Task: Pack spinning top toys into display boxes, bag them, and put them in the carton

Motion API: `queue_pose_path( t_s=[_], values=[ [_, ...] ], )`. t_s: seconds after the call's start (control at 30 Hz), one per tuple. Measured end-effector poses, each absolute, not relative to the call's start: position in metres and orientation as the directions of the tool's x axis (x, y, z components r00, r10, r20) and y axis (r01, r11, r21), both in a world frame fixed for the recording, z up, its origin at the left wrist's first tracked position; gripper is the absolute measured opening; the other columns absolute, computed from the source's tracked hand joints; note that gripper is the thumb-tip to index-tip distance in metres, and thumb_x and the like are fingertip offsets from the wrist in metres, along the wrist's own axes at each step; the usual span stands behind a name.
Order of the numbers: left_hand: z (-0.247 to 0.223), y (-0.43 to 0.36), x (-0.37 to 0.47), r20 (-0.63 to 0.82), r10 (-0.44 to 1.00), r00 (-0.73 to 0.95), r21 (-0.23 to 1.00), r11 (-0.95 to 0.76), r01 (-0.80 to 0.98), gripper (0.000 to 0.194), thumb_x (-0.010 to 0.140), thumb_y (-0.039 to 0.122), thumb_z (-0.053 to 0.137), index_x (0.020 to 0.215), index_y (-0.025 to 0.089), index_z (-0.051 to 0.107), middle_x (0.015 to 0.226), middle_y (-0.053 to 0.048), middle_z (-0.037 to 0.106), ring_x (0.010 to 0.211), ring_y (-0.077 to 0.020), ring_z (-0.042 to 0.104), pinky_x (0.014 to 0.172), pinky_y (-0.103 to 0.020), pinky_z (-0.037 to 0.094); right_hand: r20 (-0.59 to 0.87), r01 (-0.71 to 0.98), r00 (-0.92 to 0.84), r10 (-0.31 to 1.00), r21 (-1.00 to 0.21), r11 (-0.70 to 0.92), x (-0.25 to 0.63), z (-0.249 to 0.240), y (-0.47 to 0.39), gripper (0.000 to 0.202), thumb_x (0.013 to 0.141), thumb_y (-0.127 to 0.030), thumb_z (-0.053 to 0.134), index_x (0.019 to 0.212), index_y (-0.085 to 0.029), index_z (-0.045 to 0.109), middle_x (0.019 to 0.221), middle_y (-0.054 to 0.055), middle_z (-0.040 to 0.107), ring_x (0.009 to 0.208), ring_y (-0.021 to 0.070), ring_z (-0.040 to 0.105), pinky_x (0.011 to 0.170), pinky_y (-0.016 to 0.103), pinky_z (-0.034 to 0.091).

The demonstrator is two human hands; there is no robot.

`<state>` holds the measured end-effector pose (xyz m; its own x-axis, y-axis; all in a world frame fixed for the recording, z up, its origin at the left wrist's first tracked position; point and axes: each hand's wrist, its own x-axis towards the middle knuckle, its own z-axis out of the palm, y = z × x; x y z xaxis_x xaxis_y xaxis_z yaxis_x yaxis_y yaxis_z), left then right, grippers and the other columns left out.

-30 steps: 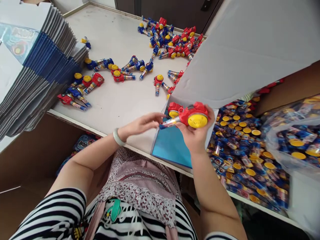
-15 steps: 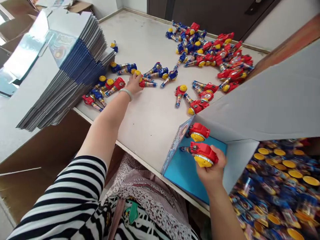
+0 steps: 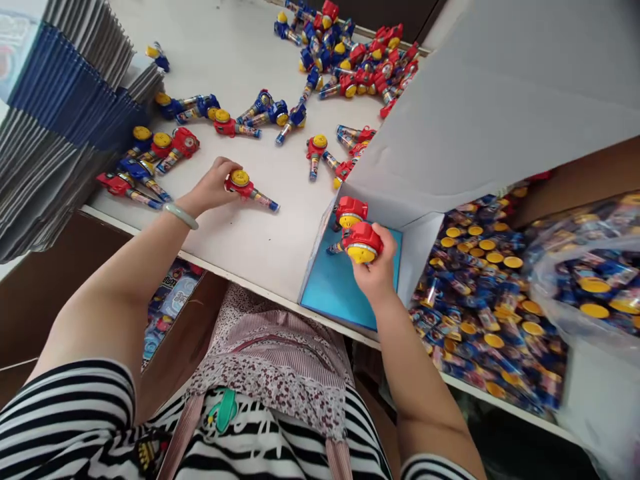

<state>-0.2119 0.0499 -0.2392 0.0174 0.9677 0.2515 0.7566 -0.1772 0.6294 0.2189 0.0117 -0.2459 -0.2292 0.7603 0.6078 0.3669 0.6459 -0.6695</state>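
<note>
Fingers of my left hand (image 3: pixel 213 189) are closed on the round head of a red toy with a yellow disc (image 3: pixel 241 180); its clear tube points right, just over the white table. My right hand (image 3: pixel 376 270) grips another red toy (image 3: pixel 363 241), yellow face down, inside an open box with a blue bottom (image 3: pixel 330 283). Beside it in the box, a further red toy (image 3: pixel 351 210) stands against the back wall. Red and blue toys lie around on the table, among them a red one (image 3: pixel 235 127) behind my left hand.
Folded cartons (image 3: pixel 65 100) are stacked at the left. A heap of red and blue toys (image 3: pixel 345 60) lies at the back. The box's raised flap (image 3: pixel 475 100) blocks part of the view. Many yellow-capped tubes (image 3: pixel 480 300) fill the right side.
My left hand has come back toward the table's front edge with a red toy. My right hand still holds its toy in the box. The view has shifted to the right.
</note>
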Motion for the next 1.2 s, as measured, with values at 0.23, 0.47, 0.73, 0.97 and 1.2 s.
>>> queue_pose_path(
  t_s=[0.23, 0.47, 0.73, 0.97, 1.2],
  values=[
    [-0.193, -0.01, -0.187, 0.282, 0.957, 0.065, 0.618, -0.233, 0.751, 0.054, 0.07, 0.029, 0.075, 0.12, 0.02, 0.057, 0.128, -0.012, 0.052, 0.121, -0.0283, 0.055, 0.097, -0.04, 0.057, 0.485, 0.352, -0.361, 0.796, -0.72, 0.598, 0.218, -0.231, 0.018, 0.064, 0.085, -0.041, 0.07, 0.14, -0.027, 0.039, 0.127, 0.01, 0.061, 0.102, 0.023, 0.07, 0.088, 0.04, 0.061],
    [-0.17, -0.045, -0.165, 0.279, 0.954, 0.108, 0.704, -0.28, 0.653, 0.057, 0.074, 0.037, 0.073, 0.126, 0.024, 0.053, 0.139, -0.011, 0.052, 0.135, -0.0318, 0.049, 0.104, -0.044, 0.055, 0.552, 0.4, -0.209, 0.807, -0.705, 0.586, 0.22, -0.244, 0.012, 0.071, 0.081, -0.053, 0.071, 0.139, -0.027, 0.039, 0.135, 0.012, 0.055, 0.119, 0.0271, 0.064, 0.1, 0.044, 0.056],
    [-0.163, -0.062, -0.132, 0.25, 0.934, 0.256, 0.778, -0.351, 0.521, 0.051, 0.073, 0.036, 0.077, 0.118, 0.022, 0.058, 0.132, -0.012, 0.059, 0.13, -0.0329, 0.055, 0.106, -0.048, 0.053, 0.499, 0.447, -0.339, 0.798, -0.661, 0.603, 0.218, -0.226, -0.006, 0.059, 0.087, -0.043, 0.065, 0.139, -0.027, 0.042, 0.137, 0.013, 0.058, 0.122, 0.0289, 0.063, 0.104, 0.047, 0.055],
    [-0.154, -0.059, -0.103, 0.209, 0.887, 0.411, 0.85, -0.373, 0.372, 0.04, 0.073, 0.033, 0.082, 0.108, 0.023, 0.066, 0.126, -0.015, 0.064, 0.127, -0.0336, 0.058, 0.109, -0.051, 0.05, 0.375, 0.392, -0.398, 0.837, -0.755, 0.525, 0.217, -0.242, 0.014, 0.065, 0.088, -0.044, 0.065, 0.142, -0.025, 0.037, 0.131, 0.011, 0.063, 0.104, 0.0244, 0.071, 0.09, 0.042, 0.062],
    [-0.155, -0.054, -0.078, 0.386, 0.711, 0.587, 0.696, -0.642, 0.321, 0.032, 0.09, 0.026, 0.066, 0.121, 0.024, 0.062, 0.136, -0.014, 0.061, 0.132, -0.0302, 0.056, 0.113, -0.052, 0.047, 0.356, 0.521, -0.416, 0.837, -0.661, 0.54, 0.223, -0.223, -0.01, 0.077, 0.087, -0.043, 0.069, 0.152, -0.024, 0.031, 0.144, 0.016, 0.055, 0.126, 0.0319, 0.06, 0.099, 0.053, 0.057]
  ],
)
